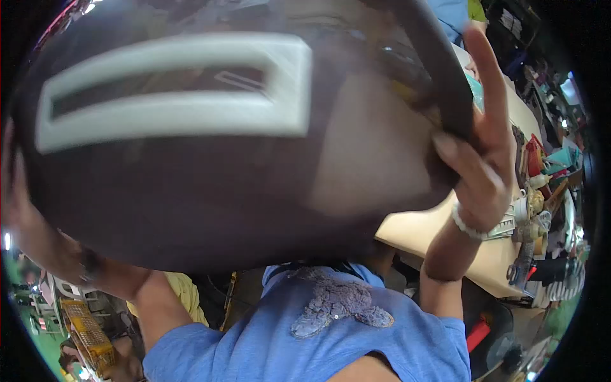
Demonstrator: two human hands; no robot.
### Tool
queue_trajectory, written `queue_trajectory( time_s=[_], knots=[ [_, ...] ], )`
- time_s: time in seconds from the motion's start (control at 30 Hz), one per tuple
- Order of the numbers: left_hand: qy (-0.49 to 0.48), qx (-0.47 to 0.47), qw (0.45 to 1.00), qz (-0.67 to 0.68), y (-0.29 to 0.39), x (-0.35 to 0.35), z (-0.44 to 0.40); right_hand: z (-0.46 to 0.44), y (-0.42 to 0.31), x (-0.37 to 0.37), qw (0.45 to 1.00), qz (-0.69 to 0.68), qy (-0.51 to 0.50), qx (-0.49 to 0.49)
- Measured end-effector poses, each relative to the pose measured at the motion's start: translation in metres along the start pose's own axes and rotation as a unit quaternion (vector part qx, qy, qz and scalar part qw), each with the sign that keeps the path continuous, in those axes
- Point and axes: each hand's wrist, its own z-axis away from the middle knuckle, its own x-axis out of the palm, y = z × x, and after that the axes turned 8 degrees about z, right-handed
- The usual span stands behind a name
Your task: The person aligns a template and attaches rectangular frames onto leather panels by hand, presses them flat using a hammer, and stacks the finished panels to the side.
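A large dark brown, glossy object (pixel 191 197) fills the upper middle of the head view, held up very close to the camera. Its exact kind cannot be made out. A pale rectangular frame shape (pixel 293 89) shows on its face, and a dark curved band runs along its right edge. My right hand (pixel 484 159), with a bead bracelet at the wrist, grips that edge, thumb on the near face and one finger stretched upward. At the far left, my left hand (pixel 25 216) is against the object's other side, blurred, its fingers partly hidden.
On the right stands a cream-topped table (pixel 458 242), with cups, jars and other small items crowded along its far side. A yellow crate (pixel 89 331) is at lower left, near yellow cloth (pixel 184 299). Part of another person in blue (pixel 449 16) shows at the top.
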Motion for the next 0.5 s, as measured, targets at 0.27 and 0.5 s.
queue_trajectory(
  time_s=[0.27, 0.5],
  knots=[
    [-0.163, 0.234, 0.957, -0.055, -0.121, 0.085, -0.134, -0.085, 0.030, 0.064, 0.974, -0.218, -0.061, 0.018],
    [-0.248, 0.107, 0.963, 0.017, -0.193, 0.254, -0.042, -0.057, 0.131, 0.086, 0.993, 0.101, 0.048, 0.033]
  ],
)
